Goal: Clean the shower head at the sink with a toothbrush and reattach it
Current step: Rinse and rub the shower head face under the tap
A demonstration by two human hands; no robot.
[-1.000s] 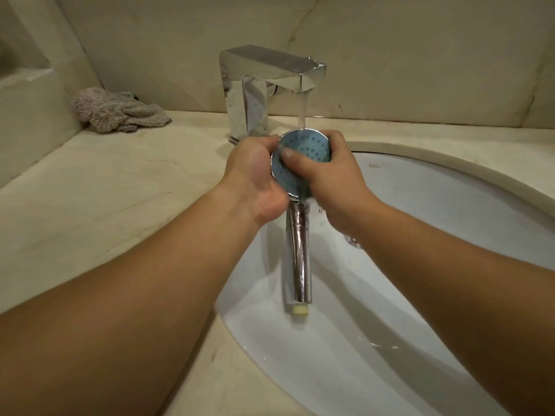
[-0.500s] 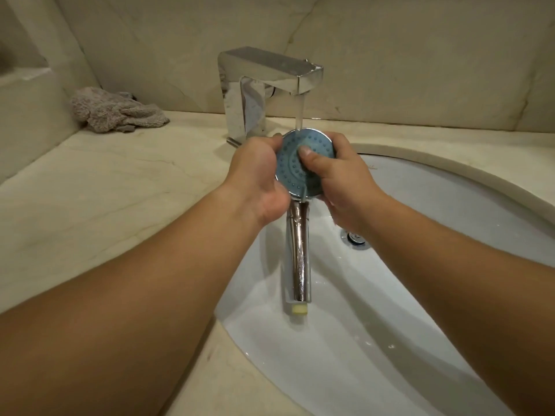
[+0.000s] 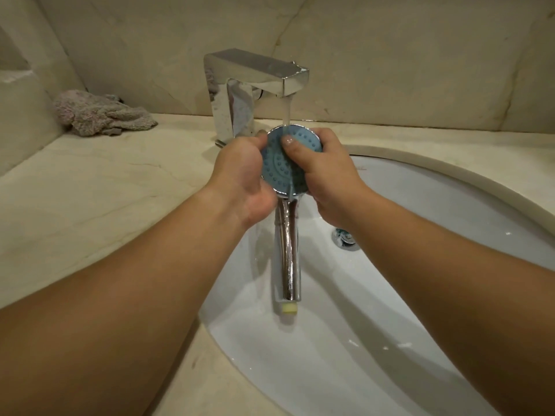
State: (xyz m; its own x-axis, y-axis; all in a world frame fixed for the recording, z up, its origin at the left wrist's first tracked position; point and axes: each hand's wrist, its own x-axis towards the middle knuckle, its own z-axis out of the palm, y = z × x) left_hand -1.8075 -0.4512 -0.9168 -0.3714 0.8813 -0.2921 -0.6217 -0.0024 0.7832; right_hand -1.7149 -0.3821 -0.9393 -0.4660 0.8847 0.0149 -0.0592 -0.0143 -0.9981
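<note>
While water runs from the shiny square tap, my left hand and right hand grip the round blue-faced chrome shower head between them, my right thumb pressing its face.

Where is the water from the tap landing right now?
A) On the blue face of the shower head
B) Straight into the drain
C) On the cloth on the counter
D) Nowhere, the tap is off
A: the stream from the tap falls onto the shower head, which the left hand and right hand hold over the sink.
</note>
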